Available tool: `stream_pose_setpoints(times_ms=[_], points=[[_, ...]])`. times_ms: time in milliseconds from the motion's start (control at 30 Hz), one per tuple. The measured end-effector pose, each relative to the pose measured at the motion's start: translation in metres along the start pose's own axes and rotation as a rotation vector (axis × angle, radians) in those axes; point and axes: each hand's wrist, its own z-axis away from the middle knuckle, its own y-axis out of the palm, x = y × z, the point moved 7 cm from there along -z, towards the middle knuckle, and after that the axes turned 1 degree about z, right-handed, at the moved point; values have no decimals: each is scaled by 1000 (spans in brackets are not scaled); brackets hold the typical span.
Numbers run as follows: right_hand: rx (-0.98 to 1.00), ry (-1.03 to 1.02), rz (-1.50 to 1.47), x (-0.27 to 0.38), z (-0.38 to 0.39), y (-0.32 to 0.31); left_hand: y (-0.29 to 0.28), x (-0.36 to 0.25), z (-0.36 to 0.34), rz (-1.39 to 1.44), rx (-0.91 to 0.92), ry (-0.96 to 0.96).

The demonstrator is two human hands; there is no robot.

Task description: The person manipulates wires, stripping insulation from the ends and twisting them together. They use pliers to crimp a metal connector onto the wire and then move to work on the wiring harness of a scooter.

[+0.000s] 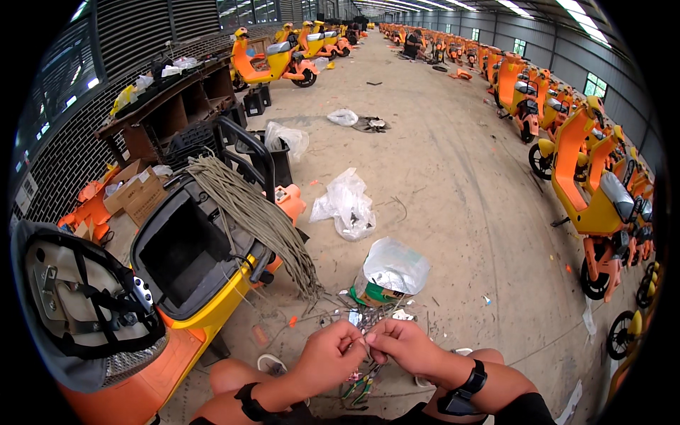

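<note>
Both my hands meet low in the middle, fingertips almost touching. My left hand (331, 354) is closed in a pinch, and my right hand (402, 345) pinches right beside it. Whatever sits between the fingertips is too small to make out. Below them lie pliers with green handles (364, 388), partly hidden by my hands. Scattered small metal pieces (347, 312) cover the floor just beyond. Behind those stands a green container lined with a see-through plastic bag (393, 269).
At left, a yellow and orange scooter (212, 304) has its seat (88, 297) tipped up. A bundle of grey-green cables (248, 212) drapes over it. Plastic bags (346, 204) lie ahead. Rows of scooters (584, 170) line the right, and a person (413, 46) crouches far off.
</note>
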Motion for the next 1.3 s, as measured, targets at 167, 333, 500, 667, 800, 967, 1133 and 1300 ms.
stream_pose_setpoints(times_ms=[167,333,500,667,800,967,1133,1300], points=[[106,198,-456,-27,-4,4,12,-30,14,-766,-141,557],[60,100,-225,-22,-7,-5,7,-20,10,-621,-183,410],[-27,14,-69,-4,-2,-10,4,-3,1,-174,-36,31],[-45,24,-25,-5,1,-13,6,-11,1,-311,-42,140],[-3,52,-79,-12,-3,-15,9,-19,5,-500,-83,315],[-16,19,-83,-9,-1,-15,11,-24,2,-520,-110,311],[11,-104,-19,5,-2,-5,2,12,-1,58,-56,-144],[98,-197,-19,9,3,-2,17,32,2,880,126,-557]])
